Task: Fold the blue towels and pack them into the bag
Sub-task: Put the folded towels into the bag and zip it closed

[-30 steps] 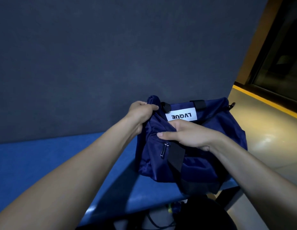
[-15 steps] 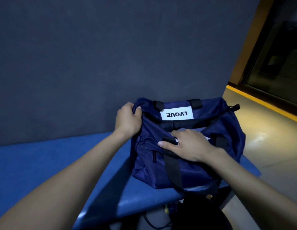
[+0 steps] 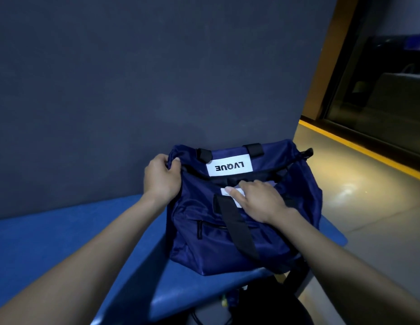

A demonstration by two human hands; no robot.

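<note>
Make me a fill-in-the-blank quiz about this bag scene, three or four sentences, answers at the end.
1. The bag sits on a ____ table.
2. The white label on the bag reads ____, upside down.
3. The ____ hand grips the bag's top corner.
4. The right hand rests beside a black ____ that runs down the bag's front.

Answers: blue; LVQUE; left; strap

Left hand [image 3: 160, 180] curled, pinching (thumb over fingers); right hand [image 3: 258, 200] palm down, fingers bent; both arms outstretched.
</note>
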